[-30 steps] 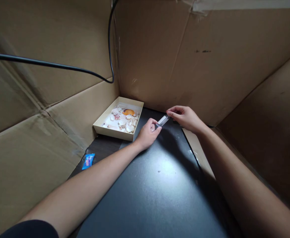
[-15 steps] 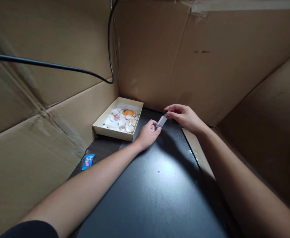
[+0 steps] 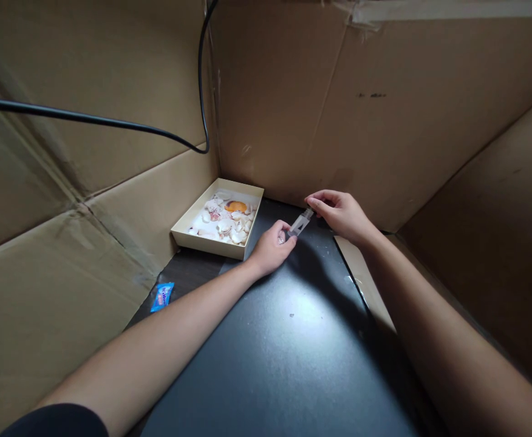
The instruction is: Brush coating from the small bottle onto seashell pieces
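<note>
My left hand (image 3: 271, 247) is closed around the lower end of a small clear, flat-sided bottle (image 3: 299, 223), which tilts up to the right above the dark table. Some small pale thing also shows between the left fingers, too small to name. At the bottle's ribbed neck, the thumb and fingertips of my right hand (image 3: 336, 209) are pinched together. What they grip, if anything, is hidden. To the left of the bottle stands a shallow cream box (image 3: 206, 244) holding several white shells (image 3: 226, 227) and one orange shell (image 3: 235, 206).
A blue wrapped packet (image 3: 162, 297) lies by the left cardboard wall (image 3: 56, 303). A black cable (image 3: 133, 125) hangs across the upper left. Flat cardboard (image 3: 361, 276) lies along the right edge of the dark table (image 3: 266, 364), under my right forearm.
My right fingers have shifted slightly right, and the bottle's ribbed neck shows more. The bottle has turned a little in my left hand, which stays nearly in place.
</note>
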The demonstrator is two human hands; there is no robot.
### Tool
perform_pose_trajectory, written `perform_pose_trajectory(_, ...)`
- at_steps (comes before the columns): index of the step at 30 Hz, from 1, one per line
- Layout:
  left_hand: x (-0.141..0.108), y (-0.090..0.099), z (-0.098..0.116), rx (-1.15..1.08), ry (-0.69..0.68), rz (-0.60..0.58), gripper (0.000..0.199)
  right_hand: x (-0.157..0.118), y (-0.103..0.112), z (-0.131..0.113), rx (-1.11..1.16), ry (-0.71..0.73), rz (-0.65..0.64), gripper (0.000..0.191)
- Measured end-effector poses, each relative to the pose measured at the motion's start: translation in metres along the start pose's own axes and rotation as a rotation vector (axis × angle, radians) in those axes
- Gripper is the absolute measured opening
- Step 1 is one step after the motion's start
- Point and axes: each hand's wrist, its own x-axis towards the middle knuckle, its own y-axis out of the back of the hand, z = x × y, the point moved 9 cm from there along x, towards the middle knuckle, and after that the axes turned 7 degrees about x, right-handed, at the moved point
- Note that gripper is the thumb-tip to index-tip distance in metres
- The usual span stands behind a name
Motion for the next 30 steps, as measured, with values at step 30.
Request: perform_pose_trajectory(30, 0.0, 0.0, 0.001, 0.026, 0.02, -0.021, 0.019, -0.004, -0.005, -0.015, -0.002, 0.089, -0.115, 0.025)
